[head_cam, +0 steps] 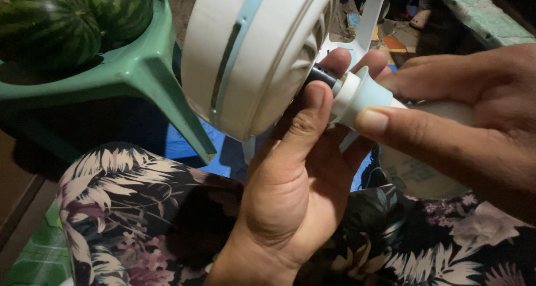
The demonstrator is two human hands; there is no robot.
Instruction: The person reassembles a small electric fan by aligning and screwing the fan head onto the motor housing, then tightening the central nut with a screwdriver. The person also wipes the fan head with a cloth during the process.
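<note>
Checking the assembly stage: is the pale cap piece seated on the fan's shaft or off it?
On it. The cap sits over the dark shaft behind the fan housing, pinched by the right hand; the left hand grips below.

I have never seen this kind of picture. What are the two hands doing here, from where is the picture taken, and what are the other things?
A camera worn on the person's head looks down at their own bare hands. The left hand grips the dark neck behind a round white fan housing. The right hand holds a white bottle and presses its pale nozzle to that neck. Below lies flowered cloth, seemingly over the person's knees. At upper left, a green plastic chair carries striped watermelons.
</note>
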